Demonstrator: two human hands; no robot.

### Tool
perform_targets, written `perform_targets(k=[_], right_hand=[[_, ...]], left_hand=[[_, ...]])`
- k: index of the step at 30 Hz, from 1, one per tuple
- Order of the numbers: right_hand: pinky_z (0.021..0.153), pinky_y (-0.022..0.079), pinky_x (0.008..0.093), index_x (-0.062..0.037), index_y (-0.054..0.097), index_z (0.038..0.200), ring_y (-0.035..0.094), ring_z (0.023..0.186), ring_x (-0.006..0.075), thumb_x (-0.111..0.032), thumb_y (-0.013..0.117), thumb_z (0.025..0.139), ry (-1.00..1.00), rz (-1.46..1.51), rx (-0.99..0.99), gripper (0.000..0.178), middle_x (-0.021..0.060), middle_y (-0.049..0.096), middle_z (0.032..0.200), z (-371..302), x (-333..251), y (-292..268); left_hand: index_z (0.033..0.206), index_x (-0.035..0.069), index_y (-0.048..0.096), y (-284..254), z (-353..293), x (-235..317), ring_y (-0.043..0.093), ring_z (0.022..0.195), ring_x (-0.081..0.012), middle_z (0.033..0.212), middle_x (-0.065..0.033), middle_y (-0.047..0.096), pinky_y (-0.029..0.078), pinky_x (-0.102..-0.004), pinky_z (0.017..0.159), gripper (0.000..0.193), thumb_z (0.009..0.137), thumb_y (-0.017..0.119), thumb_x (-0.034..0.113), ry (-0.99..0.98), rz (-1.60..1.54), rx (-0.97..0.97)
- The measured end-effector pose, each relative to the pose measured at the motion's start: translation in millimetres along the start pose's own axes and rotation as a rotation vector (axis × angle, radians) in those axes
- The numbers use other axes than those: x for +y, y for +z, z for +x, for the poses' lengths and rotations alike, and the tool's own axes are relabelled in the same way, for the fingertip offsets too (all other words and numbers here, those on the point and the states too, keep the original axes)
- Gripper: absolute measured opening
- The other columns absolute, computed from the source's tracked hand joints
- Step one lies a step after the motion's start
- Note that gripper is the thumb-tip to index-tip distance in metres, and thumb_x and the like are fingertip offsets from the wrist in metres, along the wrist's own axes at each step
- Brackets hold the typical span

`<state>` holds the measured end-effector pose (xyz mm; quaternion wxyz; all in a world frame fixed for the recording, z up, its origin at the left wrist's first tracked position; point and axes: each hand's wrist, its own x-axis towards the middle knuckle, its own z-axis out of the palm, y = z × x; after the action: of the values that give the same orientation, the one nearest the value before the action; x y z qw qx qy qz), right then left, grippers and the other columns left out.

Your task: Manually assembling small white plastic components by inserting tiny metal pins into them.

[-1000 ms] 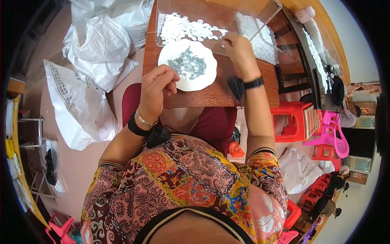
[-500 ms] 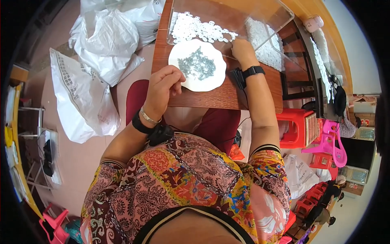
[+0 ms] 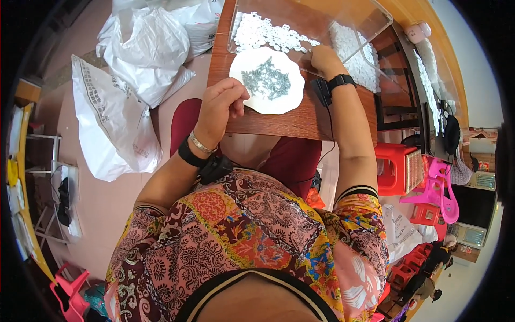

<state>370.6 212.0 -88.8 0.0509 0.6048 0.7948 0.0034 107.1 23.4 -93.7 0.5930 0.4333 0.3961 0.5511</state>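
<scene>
My left hand [image 3: 221, 106] is at the left rim of a white scalloped plate [image 3: 295, 90]. Its fingers are curled in a pinch, and what they hold, if anything, is too small to make out. On the plate lies a loose heap of small grey-green pieces [image 3: 266, 79]. My right hand [image 3: 325, 59] reaches past the plate's right side, fingers bent down beside the end of a spread of small white plastic pieces [image 3: 268, 33]. Its fingertips are partly hidden, so anything between them does not show. A black device is strapped at each wrist.
The brown wooden table [image 3: 289, 124] carries a clear plastic bin [image 3: 387, 24], with a bag of white pieces [image 3: 358, 56] at its right. White sacks [image 3: 115, 118] stand on the floor at left. At right are a red stool [image 3: 390, 169] and a pink chair [image 3: 442, 188].
The whole view has shifted slightly. Both hands keep nearly the same places by the plate and the white pieces; the left fingers look a little more tightly curled.
</scene>
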Motion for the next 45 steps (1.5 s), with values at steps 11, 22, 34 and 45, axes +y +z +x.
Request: perform_targets(k=[11,22,34,45], right_hand=[[0.080,0.048,0.0402,-0.0046,0.068,0.101,0.063,0.091,0.0347,-0.022,0.061,0.077,0.066,0.054,-0.094,0.030,0.0236,0.064,0.097,13.7,14.2,11.9],[0.085,0.048,0.0402,0.0018,0.067,0.095,0.061,0.096,0.0378,-0.017,0.053,0.079,0.065,-0.025,-0.117,0.028,0.0251,0.063,0.100,9.5,5.3,2.2],[0.064,0.050,0.0355,-0.0001,0.065,0.087,0.065,0.075,0.0304,-0.006,0.061,0.074,-0.015,0.054,0.254,0.015,0.0189,0.066,0.082,-12.3,5.0,6.5],[0.062,0.046,0.0198,0.0005,0.063,0.095,0.060,0.071,0.0077,-0.003,0.063,0.083,-0.044,1.581,0.156,0.012,0.0042,0.065,0.080,-156.1,-108.1,-2.4]], left_hand=[[0.074,0.005,0.060,-3.0,0.7,-2.1,0.046,0.050,-0.0055,0.057,0.0017,0.051,0.033,-0.0188,0.046,0.021,0.086,0.049,0.017,-0.036,-0.002,0.005],[0.075,0.005,0.060,-5.9,0.2,-1.2,0.046,0.050,-0.0055,0.057,0.0017,0.051,0.033,-0.0187,0.047,0.020,0.086,0.049,0.017,-0.036,0.001,0.016],[0.074,0.005,0.061,-0.4,0.1,-4.3,0.046,0.051,-0.0054,0.057,0.0013,0.051,0.033,-0.0187,0.047,0.021,0.086,0.049,0.018,-0.040,0.053,-0.010],[0.087,0.005,0.058,25.1,-0.6,-17.8,0.048,0.057,-0.0041,0.065,0.0026,0.052,0.035,-0.0180,0.050,0.021,0.092,0.047,0.023,-0.161,0.035,-0.290]])
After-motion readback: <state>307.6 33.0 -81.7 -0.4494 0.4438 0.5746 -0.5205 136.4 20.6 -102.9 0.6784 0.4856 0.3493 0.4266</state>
